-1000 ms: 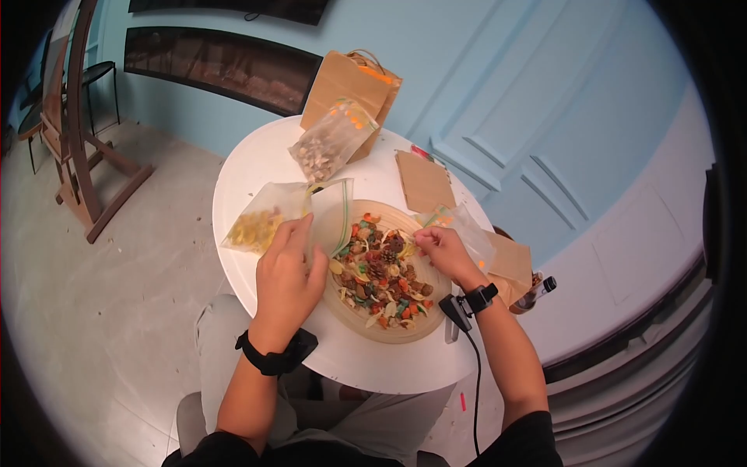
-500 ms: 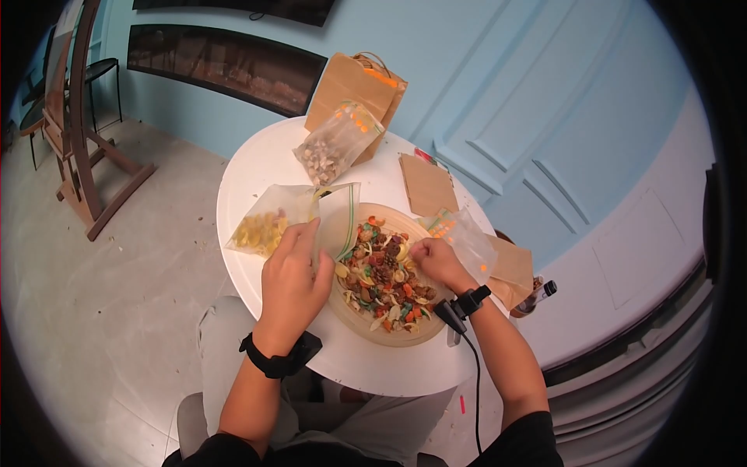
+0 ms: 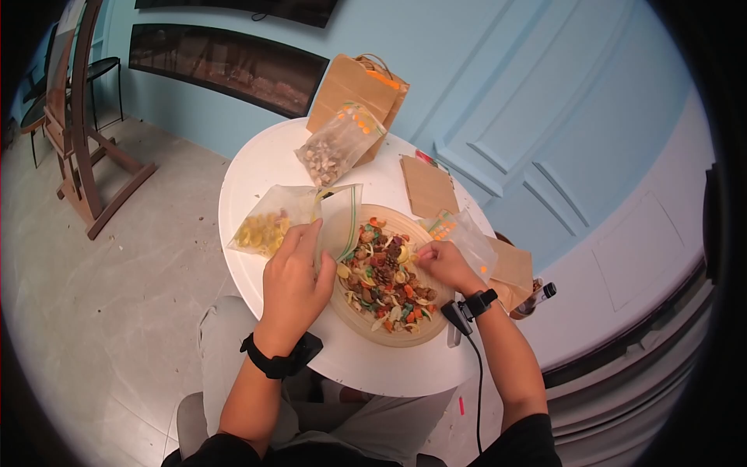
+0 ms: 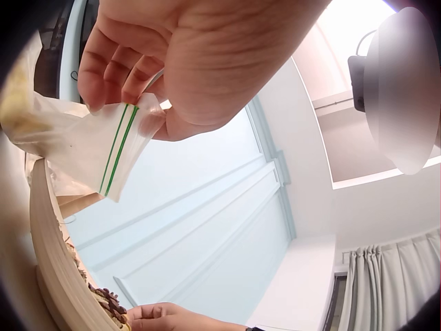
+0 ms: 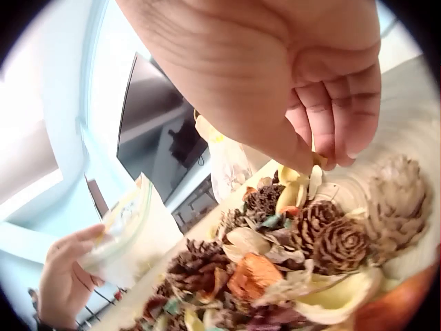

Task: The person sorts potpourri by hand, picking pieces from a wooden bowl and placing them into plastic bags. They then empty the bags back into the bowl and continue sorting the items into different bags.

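In the head view a round wooden tray [image 3: 373, 332] holds a mix of pine cones, orange and yellow dried petals and green bits. My left hand [image 3: 294, 284] pinches the open edge of a clear zip bag [image 3: 338, 222] with yellow pieces [image 3: 263, 231] at its far end. The left wrist view shows thumb and fingers on the bag beside its green zip lines [image 4: 118, 148]. At the tray's right side my right hand [image 3: 450, 266] has thumb and fingertips together on a small yellow piece [image 5: 319, 160], just above the mix, close to pine cones [image 5: 341, 245].
Behind the tray on the white table [image 3: 257, 156] stand a paper bag [image 3: 350, 89] and a clear bag of brownish pieces [image 3: 331, 148]. Flat brown paper [image 3: 428, 187], another clear bag [image 3: 471, 245] and a second paper bag [image 3: 510, 272] lie to the right.
My right hand dipped in over the tray's edge, its fingers curled, then turned so that the fingertips show with a yellow piece. The left hand keeps its hold on the bag.
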Demonstrator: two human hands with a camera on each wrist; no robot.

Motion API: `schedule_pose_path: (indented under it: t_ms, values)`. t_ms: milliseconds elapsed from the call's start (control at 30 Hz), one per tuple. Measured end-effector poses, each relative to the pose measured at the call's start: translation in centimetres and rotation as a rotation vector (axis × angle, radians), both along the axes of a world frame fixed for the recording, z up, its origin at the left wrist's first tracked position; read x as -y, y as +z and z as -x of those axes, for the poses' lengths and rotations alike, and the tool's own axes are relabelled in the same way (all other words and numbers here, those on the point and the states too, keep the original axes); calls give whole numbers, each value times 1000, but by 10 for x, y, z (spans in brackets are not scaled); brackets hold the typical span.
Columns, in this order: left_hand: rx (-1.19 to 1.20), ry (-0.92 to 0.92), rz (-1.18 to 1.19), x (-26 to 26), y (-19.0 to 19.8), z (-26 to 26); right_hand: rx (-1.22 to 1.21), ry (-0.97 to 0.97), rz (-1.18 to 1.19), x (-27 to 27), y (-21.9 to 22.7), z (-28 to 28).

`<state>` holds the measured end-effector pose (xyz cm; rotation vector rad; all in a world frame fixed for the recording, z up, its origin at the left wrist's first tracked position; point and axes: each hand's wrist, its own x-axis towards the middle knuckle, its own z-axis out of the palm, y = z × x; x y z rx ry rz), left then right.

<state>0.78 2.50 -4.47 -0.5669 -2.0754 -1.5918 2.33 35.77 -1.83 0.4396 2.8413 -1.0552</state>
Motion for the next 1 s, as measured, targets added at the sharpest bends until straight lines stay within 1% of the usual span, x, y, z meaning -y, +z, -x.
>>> schedule_pose_path:
  t_ms: [33,133,233,333,433,533,567,667,767,867,967,1000]
  values:
    - [2,0,1,0,0,0,-23,-66,134,-1,0,0]
    - [-3,-1,1,0,0,0,-163,-361,853,5,7,1]
    - [3,-2,5,-1,0,-1,-134,-326,1235,-6,8,4]
    - [-67,31,45,-2,-5,3,-74,-362,1238,3,14,4]
    - [-67,32,50,-3,-4,3,-4,-258,548,-3,-11,13]
    - [-65,36,50,-4,-5,3,39,-118,1,28,-9,6]
    - [-65,31,50,-4,-5,3,3,-79,-46,24,-16,7]
    - [-39,17,37,-2,-4,2,-95,-89,-6,18,-23,11]
    - [0,-9,14,-2,0,0,-89,-209,192,17,-11,13]
    - [-5,-11,12,-2,1,0,-77,-201,528,14,-3,10]
    - [-13,-13,2,-2,1,0,-61,-177,585,20,4,4]
    - [-16,-12,0,-3,0,0,-89,-184,642,24,5,1]
